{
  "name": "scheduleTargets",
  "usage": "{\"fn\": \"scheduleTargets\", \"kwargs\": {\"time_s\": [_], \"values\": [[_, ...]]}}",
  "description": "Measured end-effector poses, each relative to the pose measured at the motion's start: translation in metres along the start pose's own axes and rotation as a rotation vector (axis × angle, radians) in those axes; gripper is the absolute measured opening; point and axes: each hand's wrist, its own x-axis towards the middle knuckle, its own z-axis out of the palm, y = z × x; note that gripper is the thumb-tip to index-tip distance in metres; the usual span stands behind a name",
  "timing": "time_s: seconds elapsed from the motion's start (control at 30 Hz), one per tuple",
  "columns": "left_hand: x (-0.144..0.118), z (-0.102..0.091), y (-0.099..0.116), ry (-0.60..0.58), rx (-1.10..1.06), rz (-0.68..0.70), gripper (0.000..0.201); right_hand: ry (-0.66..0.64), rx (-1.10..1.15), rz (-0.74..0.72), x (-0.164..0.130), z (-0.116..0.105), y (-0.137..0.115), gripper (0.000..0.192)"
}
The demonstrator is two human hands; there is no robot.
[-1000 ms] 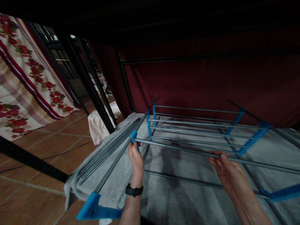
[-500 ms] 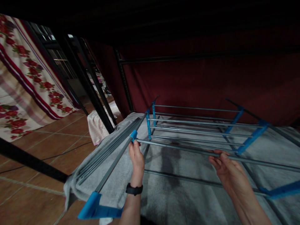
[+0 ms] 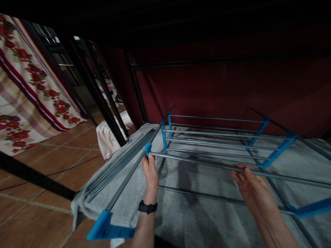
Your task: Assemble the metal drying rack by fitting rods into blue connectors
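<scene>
Rack (image 3: 163, 138), grey tubes w/ blue plastic parts, sits on the grey blanket (image 3: 196, 220). L hand's (image 3: 150, 174) closed at the blue connector (image 3: 147, 148), right where the long tube (image 3: 191, 161) meets the side tube (image 3: 125, 184); prob. a firm grip, tho its far fingers are hidden. R hand (image 3: 249, 181), nearly closed, pinches that long tube btwn thumb & fingers. Tube bundle (image 3: 116, 174) lies just left; dark red cloth (image 3: 219, 93) hangs behind.

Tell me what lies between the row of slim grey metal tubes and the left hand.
In the head view, a slanting grey metal pole runs between the tubes and the left hand, with fuzzy grey cloth showing alongside.
</scene>
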Motion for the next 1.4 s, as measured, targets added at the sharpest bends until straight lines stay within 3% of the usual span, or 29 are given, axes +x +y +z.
{"fn": "scheduleTargets", "kwargs": {"time_s": [0.57,0.63,0.73,0.8,0.93,1.03,1.13,1.27,1.4], "values": [[0.0,-0.002,0.0,-0.004,0.055,-0.007,0.057,0.005,-0.044,-0.037,-0.001,0.005,0.0,0.026],[0.002,-0.003,0.0,0.015,0.063,-0.001,0.051,-0.027,-0.036,-0.047,-0.003,0.006,-0.001,0.025],[0.006,-0.007,0.004,0.002,0.034,-0.014,0.047,-0.175,-0.079,-0.026,-0.007,0.004,0.003,0.023],[0.008,-0.009,0.006,-0.024,-0.001,-0.023,0.046,-0.279,-0.251,0.0,-0.011,-0.002,0.015,0.029],[0.01,-0.012,0.001,-0.012,-0.052,-0.043,0.049,-0.479,-0.83,-0.062,-0.024,-0.013,0.058,0.028],[0.01,-0.014,-0.01,0.042,-0.036,-0.173,0.059,-0.707,-1.219,-0.197,-0.036,-0.016,0.089,0.026],[0.009,-0.016,-0.018,0.003,0.079,-0.351,0.069,-0.841,-1.541,-0.315,-0.044,-0.014,0.105,0.031],[0.004,-0.014,-0.021,-0.126,0.055,-0.5,0.08,-0.922,-1.794,-0.338,-0.041,-0.009,0.107,0.037],[0.002,-0.013,-0.023,-0.158,0.033,-0.528,0.083,-0.935,-1.826,-0.306,-0.035,-0.007,0.103,0.052]]}}
